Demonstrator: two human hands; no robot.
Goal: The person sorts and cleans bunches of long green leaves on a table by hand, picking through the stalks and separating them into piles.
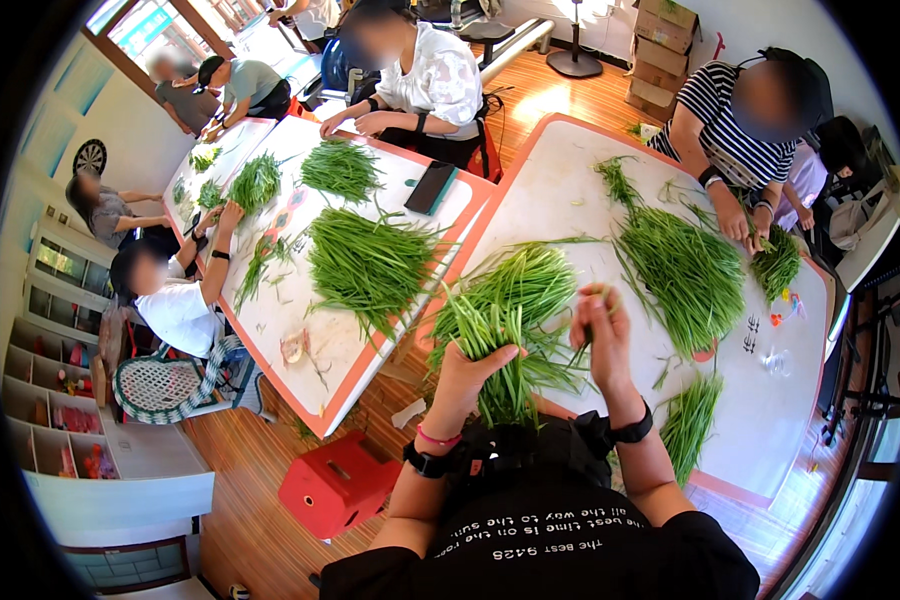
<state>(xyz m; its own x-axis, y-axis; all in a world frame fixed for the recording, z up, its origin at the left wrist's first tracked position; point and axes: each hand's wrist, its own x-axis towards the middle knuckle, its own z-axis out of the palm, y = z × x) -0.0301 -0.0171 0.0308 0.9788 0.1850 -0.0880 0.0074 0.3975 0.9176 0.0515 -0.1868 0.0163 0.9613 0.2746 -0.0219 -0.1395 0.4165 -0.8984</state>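
Note:
My left hand (467,378) is closed round a thick bunch of green chives (510,385), its thumb lying across the stalks. The bunch is above the near edge of the right-hand table (740,455). Beside it, my right hand (604,335) is raised with its fingers curled together; some green shows at the fingertips, but what they pinch is too small to make out. Behind the bunch lies a loose heap of chives (535,275). To the right are a large pile of chives (682,275) and a smaller bundle of chives (692,425) near the front edge.
Another table (340,375) on the left bears chive piles (370,260) and a dark phone-like slab (431,188). A red stool (338,485) stands on the floor. Across my table a person in stripes (735,130) handles chives; other people work around the left table.

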